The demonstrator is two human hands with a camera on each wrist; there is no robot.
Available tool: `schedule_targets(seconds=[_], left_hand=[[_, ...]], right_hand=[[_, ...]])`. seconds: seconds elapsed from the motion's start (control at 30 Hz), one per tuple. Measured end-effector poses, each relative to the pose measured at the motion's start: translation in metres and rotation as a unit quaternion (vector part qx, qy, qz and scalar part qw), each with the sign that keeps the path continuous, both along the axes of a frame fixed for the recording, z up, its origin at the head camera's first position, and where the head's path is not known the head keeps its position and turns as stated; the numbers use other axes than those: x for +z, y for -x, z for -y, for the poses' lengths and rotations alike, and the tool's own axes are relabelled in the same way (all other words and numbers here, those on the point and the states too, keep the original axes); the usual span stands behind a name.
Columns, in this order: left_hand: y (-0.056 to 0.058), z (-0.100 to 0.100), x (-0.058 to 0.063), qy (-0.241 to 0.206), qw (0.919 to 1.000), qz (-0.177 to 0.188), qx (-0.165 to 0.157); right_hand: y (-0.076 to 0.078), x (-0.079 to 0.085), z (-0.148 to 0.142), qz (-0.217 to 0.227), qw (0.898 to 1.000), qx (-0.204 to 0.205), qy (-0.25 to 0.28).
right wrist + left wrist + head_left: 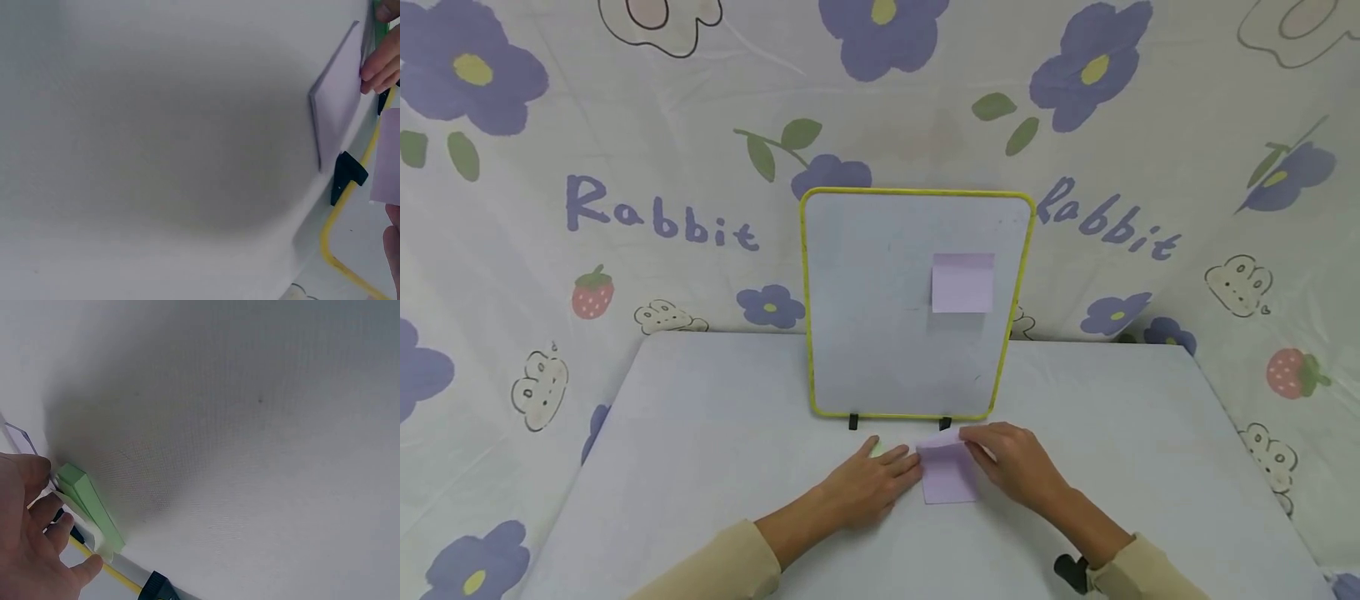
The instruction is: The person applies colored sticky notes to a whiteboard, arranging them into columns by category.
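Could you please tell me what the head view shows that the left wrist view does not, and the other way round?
Only the head view shows the purple note stuck on the whiteboard, the purple note pad on the table with the right hand pinching its top sheet, and the flowered cloth behind. Only the left wrist view shows the green note pad clearly, at the left hand's fingertips. Both show the left hand, the table and the board's yellow frame.

The pale bench (700, 433) carries a yellow-framed whiteboard (880, 350) standing upright, a purple notepad (951, 483) and a green notepad (90, 500).
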State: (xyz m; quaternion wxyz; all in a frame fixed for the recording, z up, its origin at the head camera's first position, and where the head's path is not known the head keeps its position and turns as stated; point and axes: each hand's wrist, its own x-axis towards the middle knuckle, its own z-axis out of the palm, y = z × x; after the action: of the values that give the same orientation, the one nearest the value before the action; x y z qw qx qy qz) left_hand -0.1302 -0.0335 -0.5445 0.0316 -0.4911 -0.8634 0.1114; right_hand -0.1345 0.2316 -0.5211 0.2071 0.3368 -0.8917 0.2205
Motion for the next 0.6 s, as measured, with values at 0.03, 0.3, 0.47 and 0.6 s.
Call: schedule_targets(seconds=[0.03,0.3,0.47,0.6], left_hand=[[0.0,0.0,0.0,-0.005,1.0,-0.005,-0.004],[0.001,-0.006,0.001,-0.013,0.9998,-0.009,-0.009],[0.002,-0.007,0.0,-0.012,0.9999,0.001,-0.003],[0.002,-0.009,0.001,-0.007,0.9999,0.011,0.002]], right_hand=[[0.001,0.001,0.0,-0.006,1.0,0.0,0.001],[0.014,0.022,0.002,-0.058,0.998,-0.01,-0.005],[0.024,0.039,0.002,-0.126,0.992,-0.002,-0.012],[0.031,0.048,0.004,-0.194,0.981,0.002,0.004]])
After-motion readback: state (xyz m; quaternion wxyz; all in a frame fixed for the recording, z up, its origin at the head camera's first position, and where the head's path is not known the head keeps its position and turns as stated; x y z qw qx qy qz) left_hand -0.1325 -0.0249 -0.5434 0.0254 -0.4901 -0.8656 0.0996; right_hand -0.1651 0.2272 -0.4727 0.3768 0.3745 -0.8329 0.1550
